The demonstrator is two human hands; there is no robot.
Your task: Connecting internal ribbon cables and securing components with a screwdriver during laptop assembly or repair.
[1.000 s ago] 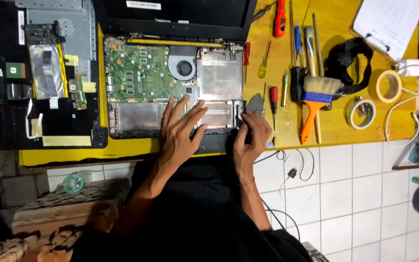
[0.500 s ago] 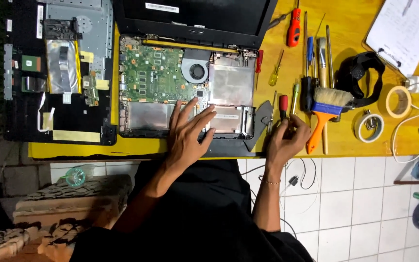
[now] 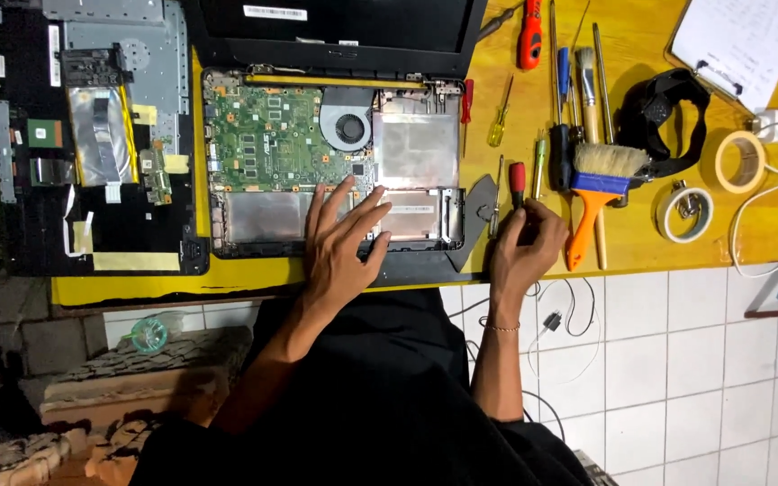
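Laptop teardown going on here: the left hand [image 3: 339, 247] is lying flat, fingers spread, on the opened laptop base [image 3: 335, 171], pinning it to the yellow table [image 3: 641, 243] and gripping nothing. The right hand [image 3: 524, 247] is curling round the red-handled screwdriver [image 3: 517, 184] lying just right of the chassis, fingers closing on the handle. Looks like the tool-grabbing step to me. Lifting it cleanly and lining the tip up with a screw probably needs care.
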